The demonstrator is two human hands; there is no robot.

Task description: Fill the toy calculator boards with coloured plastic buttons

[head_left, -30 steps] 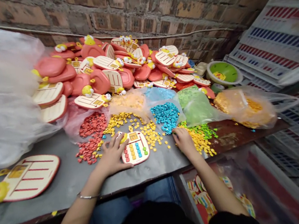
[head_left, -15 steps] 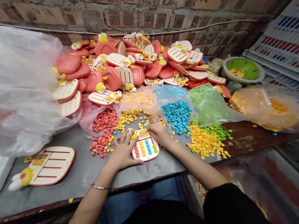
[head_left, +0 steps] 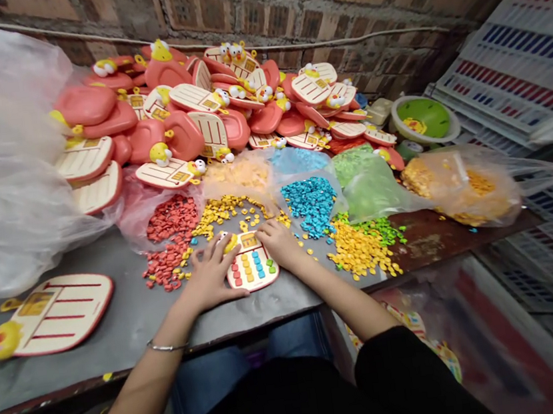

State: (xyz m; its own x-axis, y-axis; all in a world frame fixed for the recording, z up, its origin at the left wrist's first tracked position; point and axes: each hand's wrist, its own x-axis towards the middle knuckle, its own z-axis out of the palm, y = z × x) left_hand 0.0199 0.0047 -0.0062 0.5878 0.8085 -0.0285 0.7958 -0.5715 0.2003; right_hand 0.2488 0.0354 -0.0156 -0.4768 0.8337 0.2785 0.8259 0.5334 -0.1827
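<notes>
A cream-faced toy board (head_left: pixel 264 283) with a red rim and a yellow duck head lies flat on the table in front of me. Columns of small red, yellow, blue and green pieces sit on its face. My left hand (head_left: pixel 210 277) clasps its left side, fingers spread near the duck head and thumb along the lower edge. At the board's upper right, my right hand (head_left: pixel 280 245) has its fingers drawn together and curled; anything between them is hidden. Around the board lie loose red pieces (head_left: pixel 171 226), yellow pieces (head_left: pixel 221 214) and blue pieces (head_left: pixel 311 206).
Another toy board (head_left: pixel 67 310) without pieces lies at left. Many boards (head_left: pixel 223 99) are heaped along the brick wall. A large plastic bag (head_left: pixel 8 152) stands left. Round yellow pieces (head_left: pixel 362 250), green pieces (head_left: pixel 385 228), a bagged orange pile (head_left: pixel 460 184) and a green bowl (head_left: pixel 427 118) are at right.
The whole view has shifted, so the table's contents sit further left and slightly higher. Both hands stay at the same board, the right still at its upper right edge.
</notes>
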